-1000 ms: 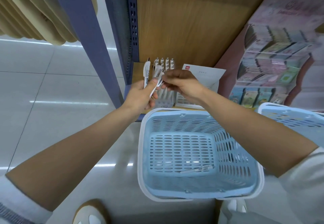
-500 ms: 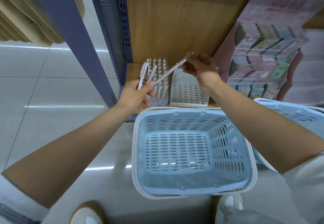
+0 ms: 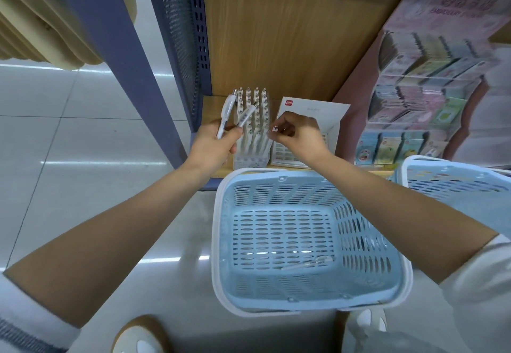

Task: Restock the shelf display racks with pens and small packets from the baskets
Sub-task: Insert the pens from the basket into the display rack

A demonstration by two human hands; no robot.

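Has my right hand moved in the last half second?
Yes. The right hand has dropped down and left, from above the empty white rack to its front left corner, beside the full pen rack.

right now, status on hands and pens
Left hand grips two pens. Right hand pinches a small white item at the pen rack. One clear pen in basket. Nothing blocking.
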